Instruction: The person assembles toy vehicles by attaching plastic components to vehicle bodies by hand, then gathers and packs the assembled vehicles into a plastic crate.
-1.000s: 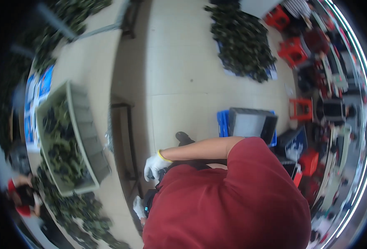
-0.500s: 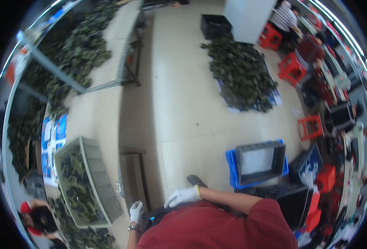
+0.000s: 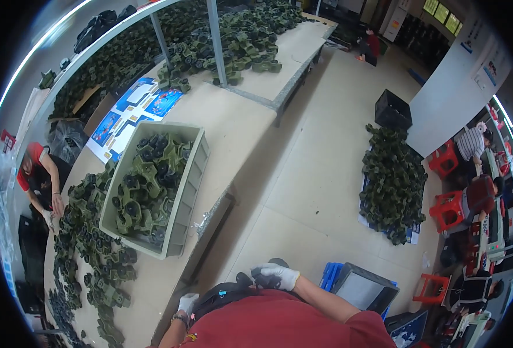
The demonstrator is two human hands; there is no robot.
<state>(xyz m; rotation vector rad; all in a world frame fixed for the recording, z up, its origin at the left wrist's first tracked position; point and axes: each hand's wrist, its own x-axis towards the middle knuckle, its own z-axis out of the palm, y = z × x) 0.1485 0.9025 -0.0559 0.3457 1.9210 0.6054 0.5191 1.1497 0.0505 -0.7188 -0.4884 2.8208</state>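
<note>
My right hand (image 3: 281, 275), in a white glove, is in front of my waist. Its fingers curve over a dark rounded shape (image 3: 267, 282) whose kind I cannot make out. Low beside the table edge is my left hand (image 3: 187, 303), also gloved; its fingers are foreshortened, so their state is unclear. Ahead of it on the table (image 3: 233, 130) stands a pale green plastic crate (image 3: 191, 194), tilted in view. Inside lie several olive-green moulded parts (image 3: 152, 180) with black round pieces. More such green parts (image 3: 94, 249) are heaped left of the crate.
Across the table, a person (image 3: 42, 174) reaches toward the heap. Green parts (image 3: 393, 185) cover a sheet on the floor, near a black crate (image 3: 393, 109) and white pillar (image 3: 456, 81). A grey crate (image 3: 365, 290) is at my right. Beyond, people sit on red stools (image 3: 446, 210).
The view has swung left, so the table and its crate appear farther right. My right hand now curves over a dark shape. My left hand stays low by the table.
</note>
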